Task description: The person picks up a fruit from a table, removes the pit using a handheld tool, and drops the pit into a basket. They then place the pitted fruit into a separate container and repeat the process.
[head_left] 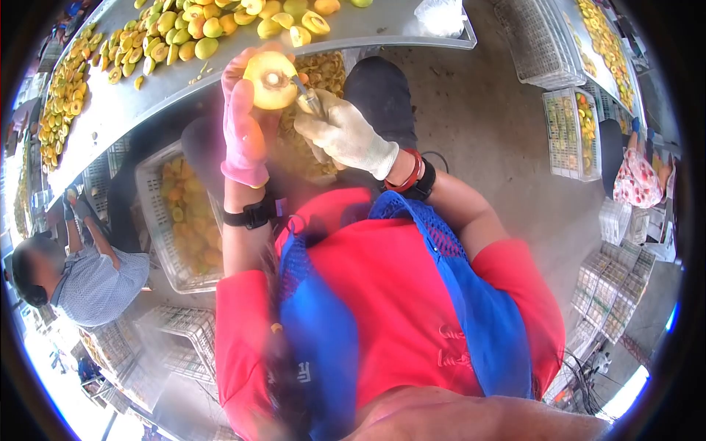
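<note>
My left hand (pixel 246 125), in a pink glove, is wrapped round a yellow fruit half (pixel 271 79) whose cut face with a pale centre is turned to the camera. In my right hand (pixel 346 134), which wears a whitish glove, is a small knife (pixel 307 97); its blade meets the right edge of the fruit's cut face. Both hands are just below the front edge of a metal table (pixel 353 40) bearing many cut yellow and green fruits (pixel 176 33). Beneath the hands lie more cut pieces (pixel 323 72).
A white crate (pixel 156 213) of fruit stands below left. A co-worker (pixel 95 275) sits at far left, another (pixel 638 176) at far right. Stacked crates (pixel 533 44) and a crate with fruit (pixel 570 136) stand at right. A clear plastic bag (pixel 440 16) lies on the table's corner.
</note>
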Motion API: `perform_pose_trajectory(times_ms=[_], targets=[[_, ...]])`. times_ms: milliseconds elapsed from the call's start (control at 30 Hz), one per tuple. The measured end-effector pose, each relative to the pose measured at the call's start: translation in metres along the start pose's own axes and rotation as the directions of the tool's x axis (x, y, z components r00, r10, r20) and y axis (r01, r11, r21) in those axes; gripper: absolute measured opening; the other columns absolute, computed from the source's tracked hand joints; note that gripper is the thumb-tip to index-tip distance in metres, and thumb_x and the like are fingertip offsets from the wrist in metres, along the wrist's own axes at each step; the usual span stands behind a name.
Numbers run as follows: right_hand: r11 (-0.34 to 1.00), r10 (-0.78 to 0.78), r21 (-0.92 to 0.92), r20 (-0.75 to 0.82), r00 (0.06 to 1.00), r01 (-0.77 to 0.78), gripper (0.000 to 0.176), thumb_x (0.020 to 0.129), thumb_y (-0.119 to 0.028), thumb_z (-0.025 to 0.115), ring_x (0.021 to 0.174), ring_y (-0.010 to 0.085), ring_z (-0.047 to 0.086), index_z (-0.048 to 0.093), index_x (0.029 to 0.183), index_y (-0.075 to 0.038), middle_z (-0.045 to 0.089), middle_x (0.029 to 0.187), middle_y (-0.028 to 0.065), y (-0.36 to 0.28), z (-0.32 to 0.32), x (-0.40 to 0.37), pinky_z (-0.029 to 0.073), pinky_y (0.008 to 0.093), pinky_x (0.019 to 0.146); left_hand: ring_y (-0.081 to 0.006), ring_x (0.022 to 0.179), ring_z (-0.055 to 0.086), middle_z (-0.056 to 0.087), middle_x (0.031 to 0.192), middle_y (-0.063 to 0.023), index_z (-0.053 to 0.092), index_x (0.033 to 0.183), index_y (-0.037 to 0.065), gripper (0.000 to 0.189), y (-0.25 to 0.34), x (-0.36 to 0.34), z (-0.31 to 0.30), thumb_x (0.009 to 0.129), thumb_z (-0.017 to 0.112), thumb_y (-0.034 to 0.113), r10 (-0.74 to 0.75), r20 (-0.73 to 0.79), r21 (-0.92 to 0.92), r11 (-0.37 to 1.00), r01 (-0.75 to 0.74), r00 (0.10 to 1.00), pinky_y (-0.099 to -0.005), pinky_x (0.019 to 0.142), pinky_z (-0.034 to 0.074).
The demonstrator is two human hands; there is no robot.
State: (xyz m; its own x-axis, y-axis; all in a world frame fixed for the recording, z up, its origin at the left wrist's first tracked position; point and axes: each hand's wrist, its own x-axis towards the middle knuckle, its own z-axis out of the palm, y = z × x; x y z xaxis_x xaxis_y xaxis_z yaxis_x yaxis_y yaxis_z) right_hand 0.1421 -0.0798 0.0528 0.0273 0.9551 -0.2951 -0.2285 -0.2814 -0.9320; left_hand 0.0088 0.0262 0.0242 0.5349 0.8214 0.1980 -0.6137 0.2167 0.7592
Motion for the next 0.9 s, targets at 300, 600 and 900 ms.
perform_pose_trajectory(times_ms=[300, 600, 900], targets=[[0.998, -0.001, 0.064, 0.061, 0.998, -0.003, 0.014, 0.092, -0.018, 0.051, 0.042, 0.0106, 0.050, 0.051, 0.095, -0.005, 0.055, 0.064, 0.0027, 0.008, -0.005, 0.004, 0.039, 0.0254, 0.036, -0.0326, 0.130, 0.051, 0.046, 0.146, -0.0163, 0.036, 0.148, 0.006, 0.061, -0.006, -0.005, 0.003, 0.098, 0.057, 0.033, 0.167, 0.114, 0.316, 0.928, -0.195, 0.979, -0.0516, 0.110, 0.043], [0.969, 0.159, 0.142, 0.265, 0.951, -0.201, 0.013, 0.091, -0.020, 0.053, 0.041, 0.0099, 0.048, 0.054, 0.094, -0.007, 0.052, 0.063, 0.0014, -0.015, -0.012, -0.002, 0.038, 0.0249, 0.032, -0.0307, 0.123, 0.056, 0.044, 0.147, -0.0169, 0.030, 0.152, 0.005, 0.061, -0.021, -0.008, -0.016, 0.103, 0.050, 0.035, 0.365, 0.397, 0.680, 0.500, -0.537, 0.842, -0.0433, 0.107, 0.043], [0.986, -0.095, -0.120, 0.134, 0.986, 0.112, 0.014, 0.093, -0.019, 0.055, 0.044, 0.0107, 0.049, 0.056, 0.098, -0.006, 0.053, 0.066, 0.0020, 0.008, -0.007, 0.012, 0.037, 0.0275, 0.033, -0.0274, 0.111, 0.063, 0.055, 0.133, -0.0173, 0.045, 0.142, 0.001, 0.055, -0.010, -0.021, 0.002, 0.104, 0.047, 0.040, 0.120, 0.033, 0.589, 0.800, -0.116, 0.992, -0.0380, 0.099, 0.050]])
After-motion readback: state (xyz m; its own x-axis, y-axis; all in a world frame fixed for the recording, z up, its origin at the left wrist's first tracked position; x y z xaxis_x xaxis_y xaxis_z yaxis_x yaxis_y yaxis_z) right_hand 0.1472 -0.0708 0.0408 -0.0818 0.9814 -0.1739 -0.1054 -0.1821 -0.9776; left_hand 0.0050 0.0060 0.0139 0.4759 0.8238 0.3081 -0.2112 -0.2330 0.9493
